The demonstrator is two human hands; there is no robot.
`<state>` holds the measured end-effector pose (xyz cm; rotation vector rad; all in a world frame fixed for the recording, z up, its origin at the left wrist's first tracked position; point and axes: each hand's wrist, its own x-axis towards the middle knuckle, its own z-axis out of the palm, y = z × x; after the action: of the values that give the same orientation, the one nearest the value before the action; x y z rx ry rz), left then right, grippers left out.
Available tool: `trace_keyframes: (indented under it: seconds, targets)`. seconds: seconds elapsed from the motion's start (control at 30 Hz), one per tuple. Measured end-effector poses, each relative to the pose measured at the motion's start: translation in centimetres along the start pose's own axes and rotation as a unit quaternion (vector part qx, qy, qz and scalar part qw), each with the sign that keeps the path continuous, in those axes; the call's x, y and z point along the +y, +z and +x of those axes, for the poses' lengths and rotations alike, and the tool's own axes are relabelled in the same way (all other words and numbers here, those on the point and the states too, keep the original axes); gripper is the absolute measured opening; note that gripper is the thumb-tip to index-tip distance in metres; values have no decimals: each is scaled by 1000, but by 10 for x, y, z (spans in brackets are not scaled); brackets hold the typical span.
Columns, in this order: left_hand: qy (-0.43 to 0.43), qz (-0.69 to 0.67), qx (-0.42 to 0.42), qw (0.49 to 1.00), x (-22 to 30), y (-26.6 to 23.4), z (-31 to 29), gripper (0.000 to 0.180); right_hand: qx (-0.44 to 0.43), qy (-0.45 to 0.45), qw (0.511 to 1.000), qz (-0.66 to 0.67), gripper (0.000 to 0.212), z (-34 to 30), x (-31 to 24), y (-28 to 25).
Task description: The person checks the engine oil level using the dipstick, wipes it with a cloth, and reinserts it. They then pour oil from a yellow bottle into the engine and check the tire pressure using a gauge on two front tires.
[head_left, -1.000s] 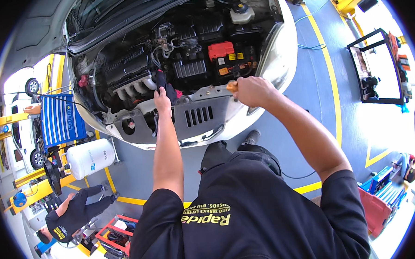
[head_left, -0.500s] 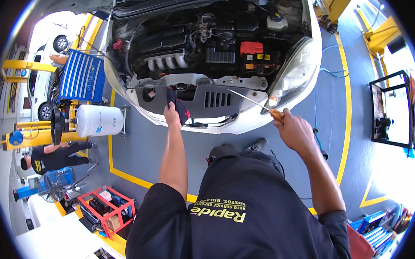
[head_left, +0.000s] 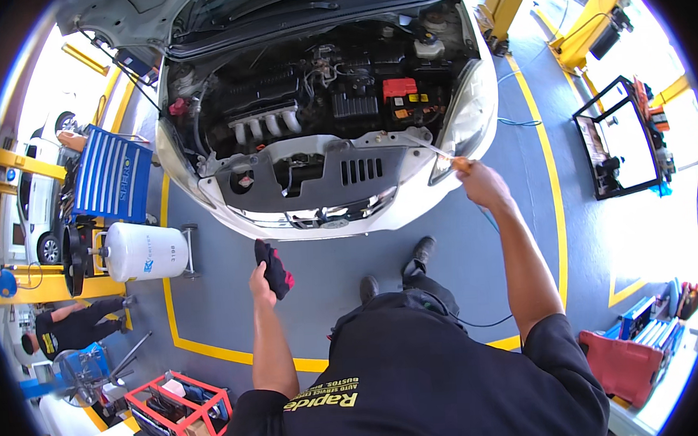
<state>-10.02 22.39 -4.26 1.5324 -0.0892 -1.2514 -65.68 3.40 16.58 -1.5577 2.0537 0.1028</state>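
Observation:
In front of the white car's bumper [head_left: 384, 223], my left hand [head_left: 262, 287] is closed around a bunched black-and-red cloth [head_left: 274, 269]. My right hand [head_left: 485, 185] grips a screwdriver [head_left: 461, 164] by its orange handle. Its long thin shaft points up and left over the front panel, beside the right-hand headlight [head_left: 464, 110]; whether the tip touches anything cannot be made out. Under the raised hood [head_left: 119, 25] the engine bay lies exposed, with a silver intake manifold [head_left: 265, 126] and a red-topped battery [head_left: 400, 87]. The grey radiator cover [head_left: 324, 184] spans the front of the bay.
On the left stand a blue tool cabinet [head_left: 113, 174], a white tank [head_left: 145, 250] and a red-framed cart [head_left: 178, 412]. Another person [head_left: 73, 327] is beyond them. At right are a black-framed stand [head_left: 618, 136], a red case [head_left: 620, 366] and a hose [head_left: 520, 122] on the floor.
My left hand has drawn back from the radiator cover with the cloth, now over the floor before the bumper. My right hand keeps the screwdriver, its shaft nearer the headlight. The view has shifted.

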Motion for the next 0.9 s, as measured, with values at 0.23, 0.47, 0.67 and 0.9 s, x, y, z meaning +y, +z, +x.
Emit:
trace_keyframes:
  seconds: [0.23,0.47,0.67,0.9]
  targets:
    - [-48,-47,-47,997,-1,20,5,37,44,-63,995,69,52,-8,-56,29]
    - [-56,-54,-150,986,20,142,13,51,66,-15,994,90,52,29,-25,15]
    - [26,52,-143,988,53,208,1,41,135,-82,981,111,46,72,-23,-9]
    - [35,26,-130,991,101,194,73,32,126,-111,979,113,43,74,-27,-43]
